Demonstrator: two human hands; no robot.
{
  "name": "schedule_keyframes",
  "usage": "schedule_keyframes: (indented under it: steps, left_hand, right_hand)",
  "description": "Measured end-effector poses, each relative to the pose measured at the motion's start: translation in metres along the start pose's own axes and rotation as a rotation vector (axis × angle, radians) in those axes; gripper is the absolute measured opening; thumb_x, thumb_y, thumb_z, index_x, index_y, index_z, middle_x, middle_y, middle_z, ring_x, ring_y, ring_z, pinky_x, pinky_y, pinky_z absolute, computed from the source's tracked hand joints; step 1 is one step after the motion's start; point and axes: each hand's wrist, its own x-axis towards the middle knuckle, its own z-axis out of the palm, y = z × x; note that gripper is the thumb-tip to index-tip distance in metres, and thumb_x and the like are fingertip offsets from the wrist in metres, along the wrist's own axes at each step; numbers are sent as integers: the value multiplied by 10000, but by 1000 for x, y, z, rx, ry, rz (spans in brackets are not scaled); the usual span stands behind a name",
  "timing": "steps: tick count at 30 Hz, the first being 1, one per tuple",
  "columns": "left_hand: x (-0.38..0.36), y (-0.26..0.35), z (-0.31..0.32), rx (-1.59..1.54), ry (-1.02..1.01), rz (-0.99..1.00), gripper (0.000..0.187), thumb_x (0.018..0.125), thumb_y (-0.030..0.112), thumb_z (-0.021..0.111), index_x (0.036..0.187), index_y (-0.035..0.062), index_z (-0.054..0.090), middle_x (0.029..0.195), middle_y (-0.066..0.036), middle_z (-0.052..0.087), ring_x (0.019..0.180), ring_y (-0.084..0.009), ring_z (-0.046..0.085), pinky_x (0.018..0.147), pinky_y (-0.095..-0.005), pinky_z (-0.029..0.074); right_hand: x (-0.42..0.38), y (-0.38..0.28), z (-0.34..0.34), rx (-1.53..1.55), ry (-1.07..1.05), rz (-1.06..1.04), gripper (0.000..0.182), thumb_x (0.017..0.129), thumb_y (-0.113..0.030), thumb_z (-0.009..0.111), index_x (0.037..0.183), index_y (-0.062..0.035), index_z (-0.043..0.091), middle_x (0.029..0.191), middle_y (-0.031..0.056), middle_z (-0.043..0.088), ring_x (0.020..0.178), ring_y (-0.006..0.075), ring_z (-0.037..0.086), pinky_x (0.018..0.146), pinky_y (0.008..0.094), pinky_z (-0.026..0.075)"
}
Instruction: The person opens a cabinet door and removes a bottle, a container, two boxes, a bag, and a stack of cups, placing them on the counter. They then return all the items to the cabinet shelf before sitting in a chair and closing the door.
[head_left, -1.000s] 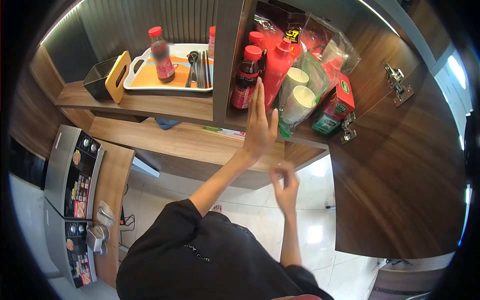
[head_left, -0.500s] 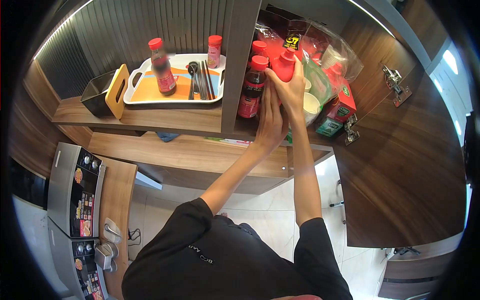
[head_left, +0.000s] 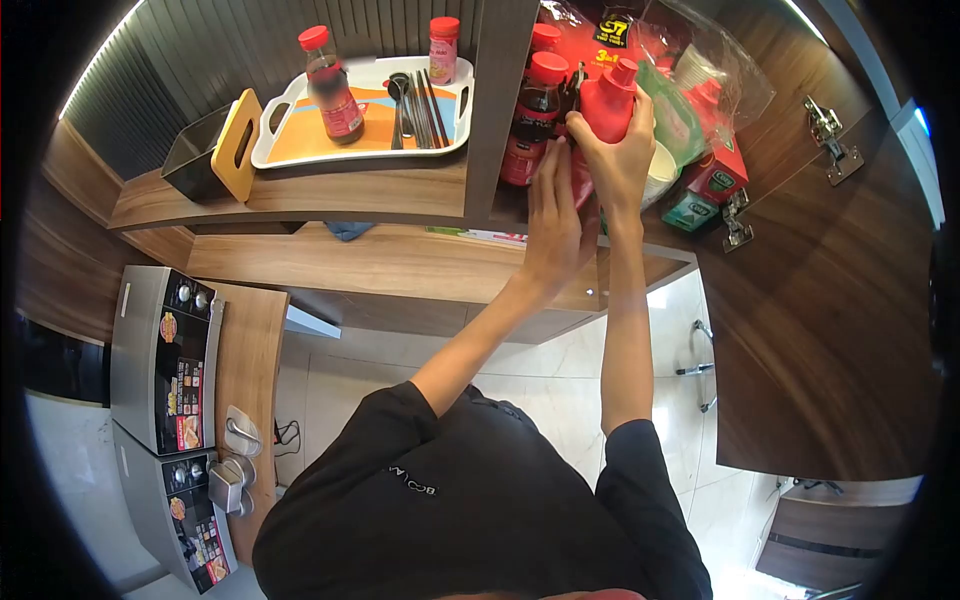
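Observation:
My right hand is wrapped round a red bottle inside the right cabinet compartment. Just to its left, my left hand is raised with fingers stretched upward, beside a dark bottle with a red cap; nothing shows in its grasp. A second red cap shows behind that bottle. Behind the red bottle lies a red coffee package in clear plastic. Paper cups and a green plastic bag are right of my right hand. Red and green boxes sit near the hinge.
A white tray on the left shelf carries a dark bottle, a pink jar and utensils. Left of it are a wooden board and black box. The cabinet door stands open at right.
The view has shifted, so the shelf sits higher and further right. My left hand has drawn slightly away from my right hand and the red bottle, which my right hand still holds.

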Motion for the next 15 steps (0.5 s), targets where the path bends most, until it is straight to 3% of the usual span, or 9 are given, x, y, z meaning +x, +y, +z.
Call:
schedule_keyframes:
  steps: [3, 6, 8, 10, 15]
  left_hand:
    - [4, -3, 5, -81, 96, 32, 913, 731, 27, 744, 1471, -71, 219, 1485, -284, 321, 1360, -454, 358, 1118, -488, 329]
    - [3, -5, 6, -272, 51, -172, 965, 682, 84, 817, 1469, -26, 269, 1436, -264, 405, 1310, -418, 444, 1075, -453, 391]
    - [-1, -1, 0, -287, 67, -104, 954, 669, 113, 835, 1452, -17, 307, 1403, -254, 446, 1276, -410, 484, 1054, -441, 415]
    - [-8, 0, -4, -310, 119, -67, 890, 667, 132, 835, 1410, -20, 370, 1310, -233, 525, 1199, -405, 543, 1029, -436, 435]
    - [-31, 16, -21, -332, 123, -46, 849, 679, 111, 814, 1404, -10, 388, 1299, -210, 493, 1178, -376, 515, 1013, -408, 429]
  right_hand:
    - [-16, -11, -9, 48, -4, 39, 616, 686, -152, 796, 1214, 18, 526, 1116, 159, 574, 1026, 302, 597, 920, 400, 477]
    - [-33, -34, -18, 123, -12, 98, 597, 717, -160, 797, 1221, 2, 521, 1117, 141, 580, 1037, 269, 601, 921, 391, 479]
    - [-45, -53, -27, 113, -57, 170, 659, 721, -157, 815, 1270, -16, 480, 1167, 134, 569, 1093, 246, 586, 940, 386, 473]
    - [-59, -62, -35, 29, -67, 128, 726, 689, -122, 826, 1301, -18, 450, 1217, 145, 552, 1121, 252, 576, 963, 386, 466]
    - [-99, -81, -47, 23, -50, 9, 795, 642, -53, 816, 1328, -24, 417, 1380, 202, 483, 1241, 318, 529, 1048, 418, 431]
